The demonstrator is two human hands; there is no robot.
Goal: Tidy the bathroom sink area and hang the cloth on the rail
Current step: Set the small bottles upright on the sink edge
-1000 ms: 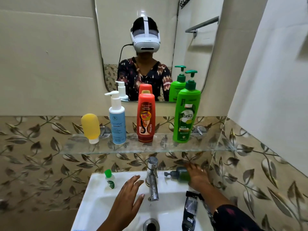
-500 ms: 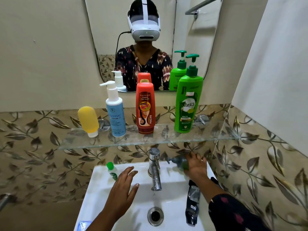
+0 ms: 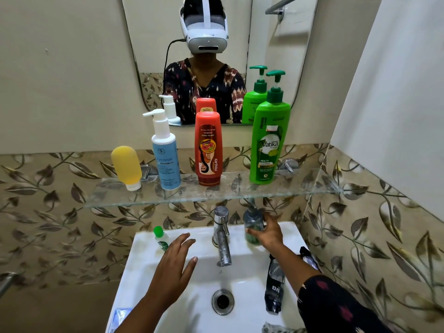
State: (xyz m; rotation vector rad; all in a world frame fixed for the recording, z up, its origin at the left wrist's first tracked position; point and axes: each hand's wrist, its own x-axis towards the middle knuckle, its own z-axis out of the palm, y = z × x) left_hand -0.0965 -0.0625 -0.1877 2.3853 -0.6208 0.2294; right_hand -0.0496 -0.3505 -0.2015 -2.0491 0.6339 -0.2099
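Bathroom sink (image 3: 292,233), lower centre: right hand (image 3: 269,233) grasping dispenser bottle (image 3: 252,224), now raised upright from lying; left hand (image 3: 173,265) unclenched; 4 bottles shelved.

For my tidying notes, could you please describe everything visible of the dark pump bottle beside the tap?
The dark pump bottle looks like translucent grey-green plastic with a pump head on top. It stands roughly upright at the back of the white sink, right of the tap, under the glass shelf. The right hand wraps around its lower body.

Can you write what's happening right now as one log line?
right hand: gripping dark pump bottle, upright beside tap | left hand: open over sink
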